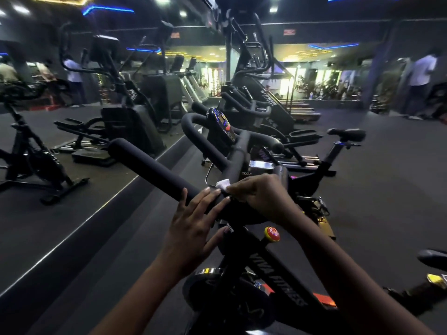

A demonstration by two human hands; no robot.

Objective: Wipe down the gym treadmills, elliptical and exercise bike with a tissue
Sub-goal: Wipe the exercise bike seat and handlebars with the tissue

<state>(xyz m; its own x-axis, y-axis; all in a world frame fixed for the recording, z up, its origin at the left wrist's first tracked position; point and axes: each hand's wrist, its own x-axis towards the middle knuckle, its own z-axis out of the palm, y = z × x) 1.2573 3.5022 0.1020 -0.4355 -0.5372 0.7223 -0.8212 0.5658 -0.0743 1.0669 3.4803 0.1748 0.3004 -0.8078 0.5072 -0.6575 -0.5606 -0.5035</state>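
Head view. Main risk, as I read it: the tissue (223, 184) is a small crumpled wad and only a white corner shows past the fingers. Dragged along the matte foam of the handlebar (154, 169), it could shred or roll up, leave bits on the grip, and stop cleaning anything. It could also slip from the pinch and drop to the dark floor below the exercise bike (278, 267). Second risk: the long left-hand stretch of the bar and the console (221, 124) ahead may get skipped, since the wiping point sits near the centre clamp. The other machines stand well beyond this bike, so much of the task looks undone. The light is dim, so missed patches would be hard to spot. Hands: the right hand (258, 194) is curled over the bar near its middle. Its fingertips pinch the tissue and press it onto the bar. The left hand (193, 221) lies just beside it, nearly touching. Its fingers are laid straight across the top of the foam and its thumb is tucked below, steadying rather than clenching, and it carries nothing. A red and yellow knob (272, 234) stands on the frame just under the right wrist, where a careless forearm could knock it.
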